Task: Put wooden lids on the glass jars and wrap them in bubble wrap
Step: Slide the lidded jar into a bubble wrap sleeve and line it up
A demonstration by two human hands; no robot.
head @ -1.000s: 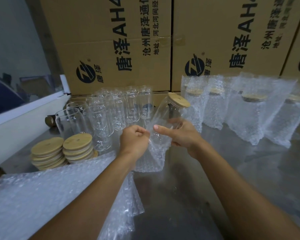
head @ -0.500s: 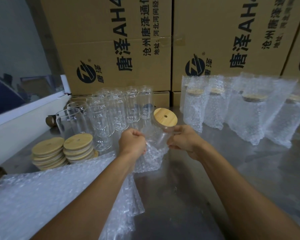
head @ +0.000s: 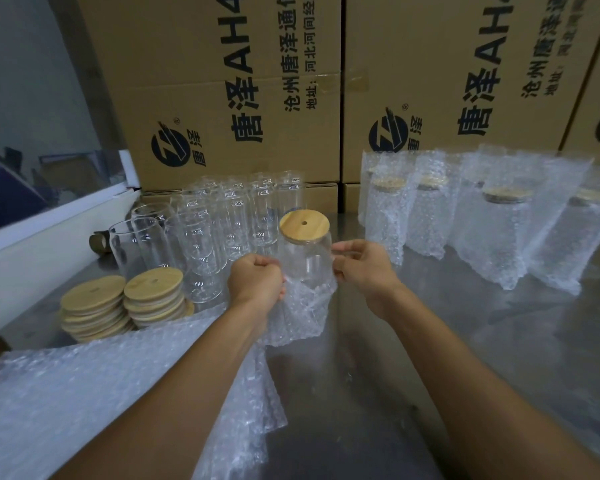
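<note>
A glass jar (head: pixel 305 259) with a round wooden lid (head: pixel 304 226) stands upright at the table's middle, its lower half inside a bubble wrap bag (head: pixel 300 315). My left hand (head: pixel 255 280) grips the bag's left edge in a fist. My right hand (head: pixel 364 268) pinches the bag's right edge beside the jar. Bare glass jars (head: pixel 222 230) without lids stand in a cluster behind and to the left. Two stacks of wooden lids (head: pixel 122 304) lie at the left.
Several wrapped, lidded jars (head: pixel 465 220) stand in a row at the right. A pile of bubble wrap bags (head: pixel 84 393) covers the near left of the steel table (head: pixel 413 358). Cardboard boxes (head: pixel 291 81) wall the back. A white ledge (head: pixel 32 251) runs along the left.
The jar has swung from tilted rightward to upright, and it sits lower in the bag. Both hands have pulled the bag's edges up around it.
</note>
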